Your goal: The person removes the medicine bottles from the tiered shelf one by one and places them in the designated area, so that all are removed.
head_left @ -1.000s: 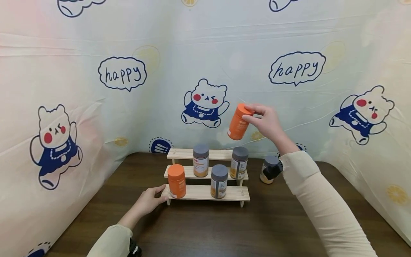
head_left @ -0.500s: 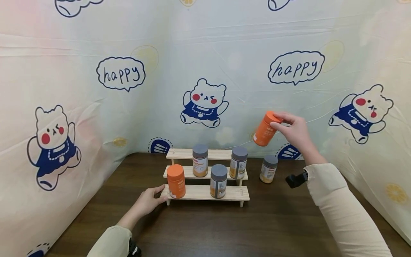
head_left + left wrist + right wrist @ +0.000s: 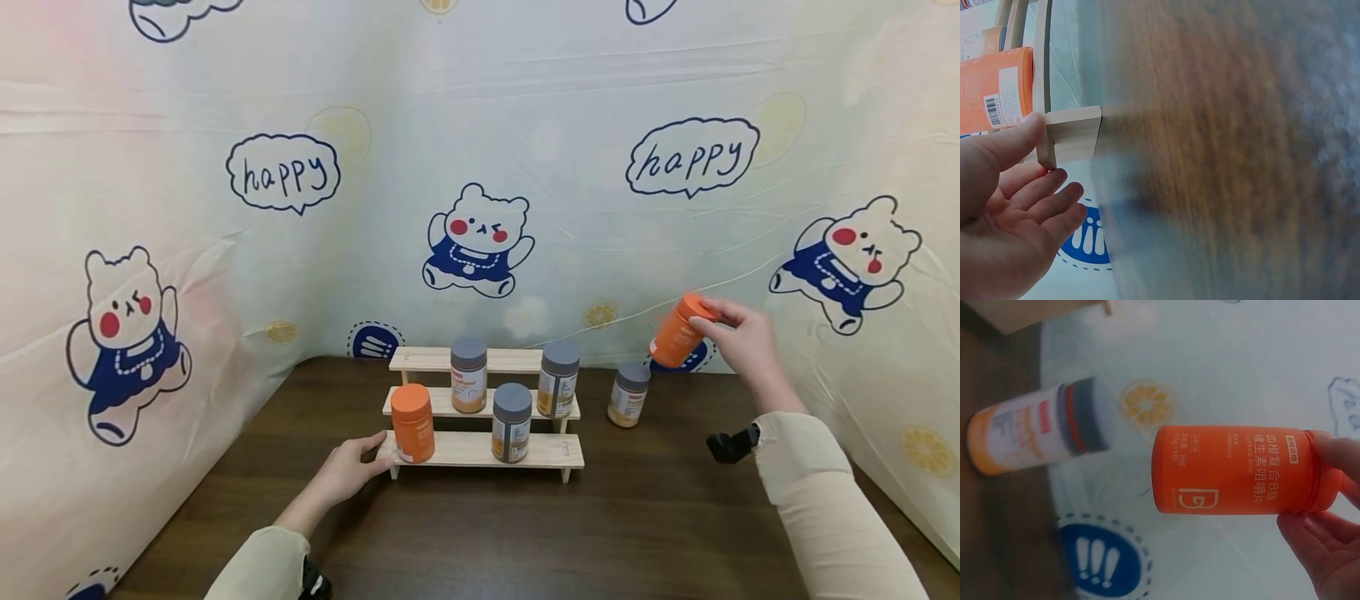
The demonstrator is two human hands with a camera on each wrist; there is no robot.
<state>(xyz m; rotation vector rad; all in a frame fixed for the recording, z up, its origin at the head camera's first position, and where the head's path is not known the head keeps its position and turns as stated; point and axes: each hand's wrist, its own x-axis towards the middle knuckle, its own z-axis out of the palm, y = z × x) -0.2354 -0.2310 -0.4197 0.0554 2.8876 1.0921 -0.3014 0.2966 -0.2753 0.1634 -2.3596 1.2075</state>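
My right hand (image 3: 742,337) pinches an orange pill bottle (image 3: 677,333) by its cap, thumb on one side and fingers on the other. The bottle is tilted in the air, above and right of a grey-capped bottle (image 3: 628,395) standing on the table. In the right wrist view the held bottle (image 3: 1229,470) shows white printing. My left hand (image 3: 348,468) grips the left end of the lowest step of a wooden tiered stand (image 3: 465,450), thumb on top. Another orange bottle (image 3: 413,423) stands on that step beside the thumb.
A grey-capped bottle (image 3: 512,423) shares the lowest step. Two more, a left one (image 3: 469,375) and a right one (image 3: 558,380), stand on the middle step. Dark wooden table (image 3: 480,533) lies in front, and a printed cloth (image 3: 480,125) hangs behind and at both sides.
My right hand has carried the orange bottle rightward and down, from above the stand to beyond the grey-capped bottle on the table. The left hand stays at the stand's end.
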